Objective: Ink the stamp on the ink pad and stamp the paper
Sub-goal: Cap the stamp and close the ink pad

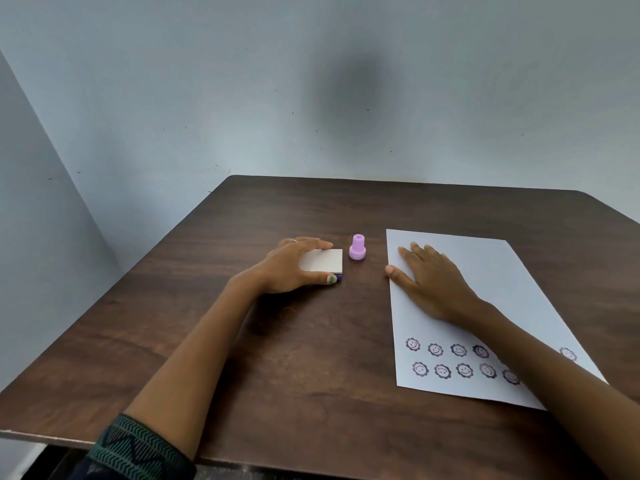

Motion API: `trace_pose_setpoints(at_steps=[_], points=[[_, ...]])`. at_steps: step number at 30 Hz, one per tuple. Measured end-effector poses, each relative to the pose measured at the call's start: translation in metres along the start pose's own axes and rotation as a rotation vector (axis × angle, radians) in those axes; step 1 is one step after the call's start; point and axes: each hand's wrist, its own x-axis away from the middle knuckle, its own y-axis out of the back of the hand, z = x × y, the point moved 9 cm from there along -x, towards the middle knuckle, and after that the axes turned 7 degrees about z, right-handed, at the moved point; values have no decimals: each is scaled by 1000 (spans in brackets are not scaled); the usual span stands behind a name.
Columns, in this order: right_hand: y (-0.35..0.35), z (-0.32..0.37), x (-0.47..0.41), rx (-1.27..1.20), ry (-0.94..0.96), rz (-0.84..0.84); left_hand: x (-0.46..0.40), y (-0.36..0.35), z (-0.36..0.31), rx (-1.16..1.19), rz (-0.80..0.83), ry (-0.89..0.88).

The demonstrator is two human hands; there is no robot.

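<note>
A small pink stamp (357,248) stands upright on the dark wooden table (311,341), untouched. Just left of it lies the ink pad (325,260), a flat square box with a pale closed lid and a purple edge. My left hand (294,266) grips the pad, thumb on its near side and fingers on its far side. A white sheet of paper (491,271) lies to the right, with two rows of several purple smiley-flower prints near its front edge. My right hand (433,278) rests flat on the paper's upper left part, fingers spread.
The table's far edge meets a pale grey wall (311,98). The table's left edge runs diagonally from the far corner down to the front left. My right forearm covers part of the paper's lower right.
</note>
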Motion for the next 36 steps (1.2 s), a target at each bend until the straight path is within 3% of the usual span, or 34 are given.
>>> trace_pose_setpoints(at_steps=[9,12,17,25,36], points=[[9,4,-4,-71,34,-62,5,3,-3,-12,-20,20],[27,23,-8,-194,138,-157,6,7,-2,5,-41,32],[34,70,-25,-381,317,-91,8,11,4,39,-41,62],[37,69,-42,-451,209,-162,10,12,4,47,-40,81],[37,56,-24,-464,226,-111,9,11,3,49,-36,72]])
